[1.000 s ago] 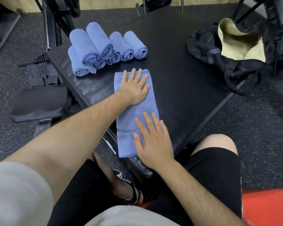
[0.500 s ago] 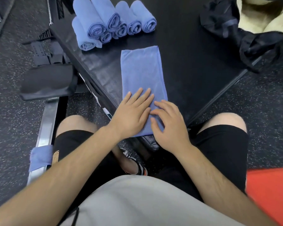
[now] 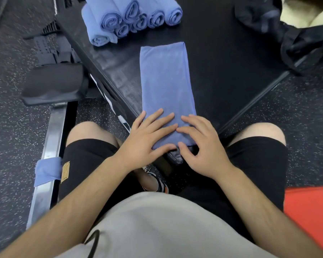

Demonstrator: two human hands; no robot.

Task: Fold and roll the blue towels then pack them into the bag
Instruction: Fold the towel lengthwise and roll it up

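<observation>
A blue towel [image 3: 166,81], folded into a long narrow strip, lies on the black padded platform [image 3: 222,71] with its near end at the platform's corner. My left hand [image 3: 147,138] rests flat on that near end, fingers straight, with the thumb along the edge. My right hand [image 3: 203,146] sits beside it, its bent fingers and thumb pinching the near edge. Several rolled blue towels [image 3: 131,19] are stacked at the platform's far left. The black bag [image 3: 287,30] with a pale lining lies open at the far right, partly cut off by the frame.
My knees in black shorts flank the platform's corner. A black pad [image 3: 52,84] and a metal bar wrapped with blue cloth [image 3: 48,172] lie on the speckled floor at the left. A red object [image 3: 309,211] is at the lower right.
My left hand has slid from the towel's far end back to its near end, beside my right hand. The view has tilted down and closer, and the right fingers have bent at the edge.
</observation>
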